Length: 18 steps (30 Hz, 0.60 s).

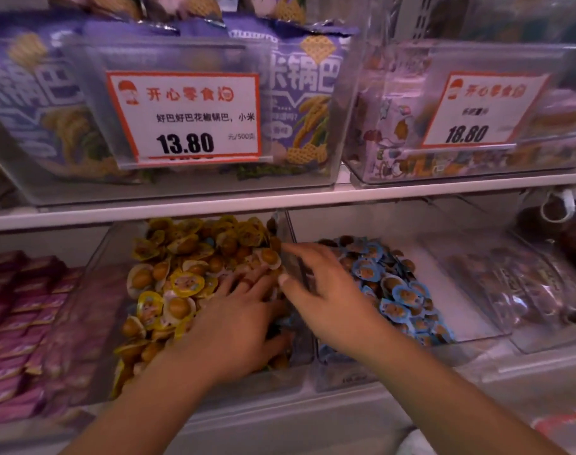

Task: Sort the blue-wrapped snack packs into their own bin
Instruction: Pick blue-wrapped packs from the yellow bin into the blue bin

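The left hand [244,310] lies flat with fingers spread on the yellow-wrapped snack packs [178,284] in the clear plastic left bin [99,257]. The right hand [326,290] reaches over the see-through wall [291,257] between bins, fingers straight and loose. Small round blue-wrapped snack packs [395,290] lie jumbled in the clear right bin [470,310], pointing every way.
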Tool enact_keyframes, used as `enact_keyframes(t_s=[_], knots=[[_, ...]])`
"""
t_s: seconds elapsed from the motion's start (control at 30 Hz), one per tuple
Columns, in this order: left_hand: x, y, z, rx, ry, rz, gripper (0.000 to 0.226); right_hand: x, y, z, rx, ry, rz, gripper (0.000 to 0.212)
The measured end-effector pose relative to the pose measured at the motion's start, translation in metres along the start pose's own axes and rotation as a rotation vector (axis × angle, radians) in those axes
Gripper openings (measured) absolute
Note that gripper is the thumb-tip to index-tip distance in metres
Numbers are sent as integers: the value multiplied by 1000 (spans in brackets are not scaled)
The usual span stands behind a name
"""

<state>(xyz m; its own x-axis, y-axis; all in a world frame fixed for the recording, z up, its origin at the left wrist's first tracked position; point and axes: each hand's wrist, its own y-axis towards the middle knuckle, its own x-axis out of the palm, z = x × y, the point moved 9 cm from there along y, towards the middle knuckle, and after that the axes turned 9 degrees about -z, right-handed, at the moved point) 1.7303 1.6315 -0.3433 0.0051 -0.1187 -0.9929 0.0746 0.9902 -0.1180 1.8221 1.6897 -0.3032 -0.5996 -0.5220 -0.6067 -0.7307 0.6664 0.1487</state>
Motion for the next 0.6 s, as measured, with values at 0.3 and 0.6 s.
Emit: enact_keyframes(t_s=[0.3, 0.6], knots=[[-25, -28, -85, -341, 126, 80, 66, 8, 7, 16, 19, 116, -88, 55], [-37, -32, -72, -243, 96, 148, 65, 8, 5, 14, 23, 98, -68, 56]])
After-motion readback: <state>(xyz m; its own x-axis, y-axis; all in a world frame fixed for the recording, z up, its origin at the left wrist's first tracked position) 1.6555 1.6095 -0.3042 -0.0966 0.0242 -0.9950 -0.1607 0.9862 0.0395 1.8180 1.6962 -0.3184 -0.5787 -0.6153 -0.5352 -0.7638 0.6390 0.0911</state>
